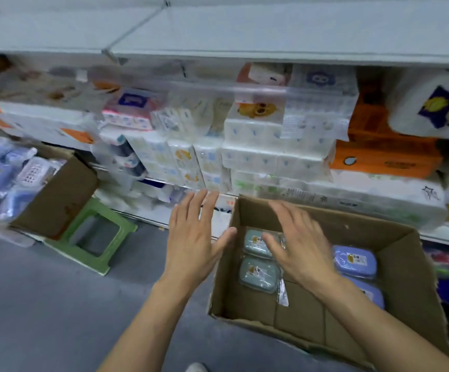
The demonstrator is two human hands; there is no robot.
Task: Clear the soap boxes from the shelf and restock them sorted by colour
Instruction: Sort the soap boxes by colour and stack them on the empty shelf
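Both your hands were empty, left hand (194, 238) and right hand (302, 247) with fingers spread, over the cardboard box (403, 267). Grey-green soap boxes (258, 272) sat left, purple ones (354, 261) right. Slippery-looking wrap, I think; a rushed grab could've mixed colours.

A grey floor (43, 304) carries an open cardboard box (406, 277) at the right, just in front of the shelf. On the box bottom lie two grey-green soap boxes (257, 272) at the left and two lilac soap boxes (355, 261) at the right (all in clear wrap). To the left a green plastic stool (92, 237) stands on the floor, touching a second cardboard box (57, 200) filled with blurred bluish packs. The shelf (271, 44) behind holds stacked tissue packs (258, 157).
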